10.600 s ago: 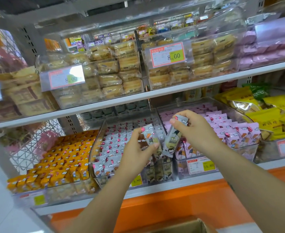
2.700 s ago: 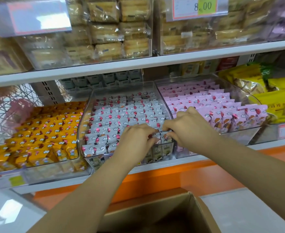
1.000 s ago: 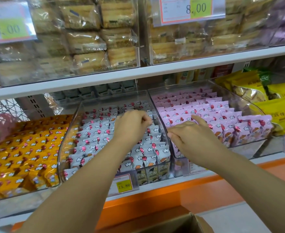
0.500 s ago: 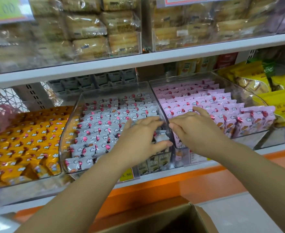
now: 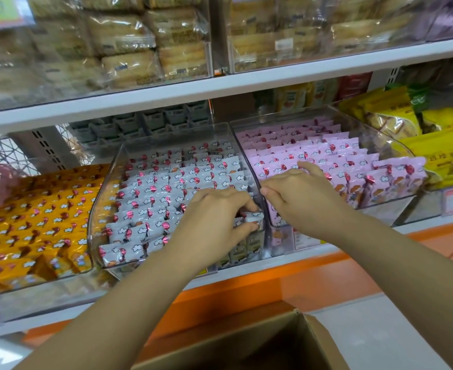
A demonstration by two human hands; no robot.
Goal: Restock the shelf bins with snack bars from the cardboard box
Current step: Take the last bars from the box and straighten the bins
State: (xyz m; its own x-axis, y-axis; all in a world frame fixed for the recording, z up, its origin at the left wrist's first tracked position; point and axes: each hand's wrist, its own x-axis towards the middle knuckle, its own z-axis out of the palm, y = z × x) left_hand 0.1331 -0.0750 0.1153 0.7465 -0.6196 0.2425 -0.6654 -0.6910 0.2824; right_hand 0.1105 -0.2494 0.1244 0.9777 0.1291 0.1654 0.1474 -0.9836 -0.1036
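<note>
In the front right corner of the grey bin (image 5: 98,209), the left hand (image 5: 214,217) pinches a snack bar (image 5: 254,218) between its thumb and curled fingers, seating it at the end of the nearest row. The right hand (image 5: 300,198) sits just right of the grey bin, across the shared wall, with its fingers loosely bent over the front of the pink bin (image 5: 396,145) and nothing visibly held. The step in hand appears to be tucking this bar into line. To do it well, the person would slide it down upright so that it stands level with its neighbours, keep its printed face turned the same way as theirs, and press gently so the thin wrapper does not crumple or tip the bars behind it. The right hand could brace that shared wall so the grey bin does not shift. The grey bars (image 5: 166,188) fill the grey bin in tidy, overlapping rows, each with a pale grey wrapper carrying white clouds and a red balloon, with crimped ends. The rows look nearly full, so little room seems left. Left of the grey bin lie orange bars (image 5: 41,209) of the same pattern. Below and in front of the grey bin, the cardboard box (image 5: 316,340) stands open, its contents out of sight.
</note>
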